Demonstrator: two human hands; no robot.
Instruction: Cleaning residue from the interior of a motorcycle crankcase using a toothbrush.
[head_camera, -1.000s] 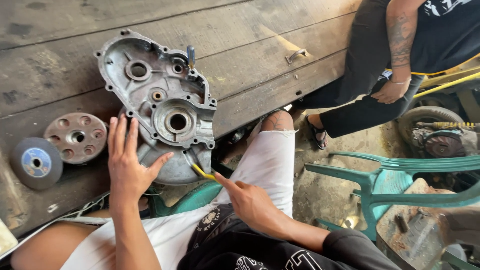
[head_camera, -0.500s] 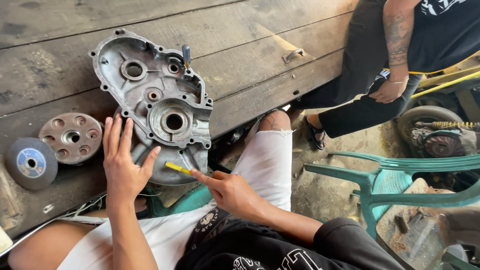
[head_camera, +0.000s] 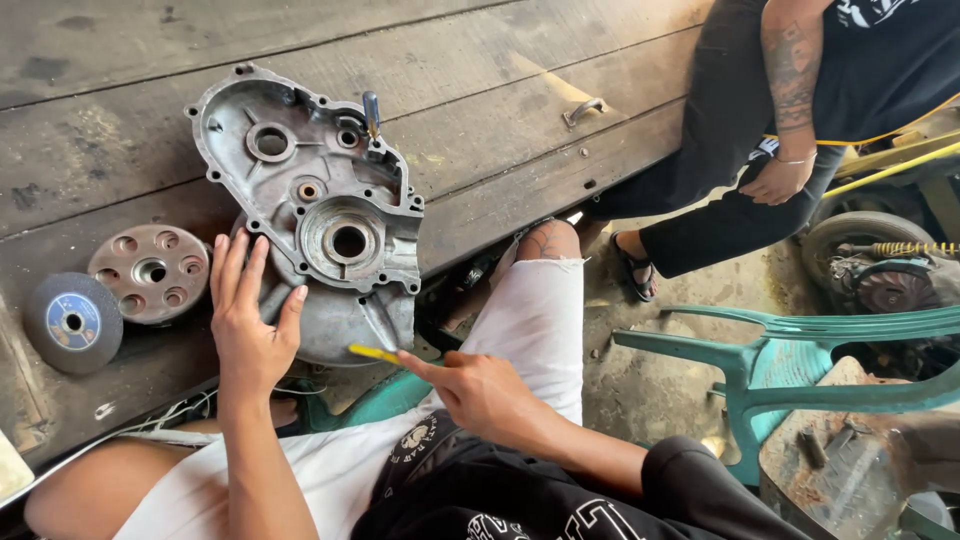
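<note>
- Nearest the camera, the right hand (head_camera: 485, 390) is closed around a thin yellow tool (head_camera: 374, 353), forefinger stretched along it, the tip aimed at the lower edge of the engine cover (head_camera: 320, 215). Held this lightly, the tool could slide off the metal and jab the other hand, which lies close by.
- Just left of it, the left hand (head_camera: 248, 325) lies open and flat, fingers spread, pressed against the lower left of the cover and gripping nothing. A flat palm gives little hold — if the cover shifts, that hand may not stop it.
- Past the hands, the grey cover rests with its hollow side up on the wooden platform (head_camera: 520, 120), its lower rim reaching over the platform's edge above the person's knee (head_camera: 545, 245). A hard push from the tool could tip it off the boards onto the leg.
- Left of the cover, a round metal plate with holes (head_camera: 150, 272) and a grinding disc (head_camera: 72, 322) lie on the boards near the edge; a sweep of the forearm could knock either one off.
- Farther off to the right, another person (head_camera: 790, 120) sits on the platform edge beside a green plastic chair (head_camera: 800, 350), feet close to the work — a dropped part could land near them.
</note>
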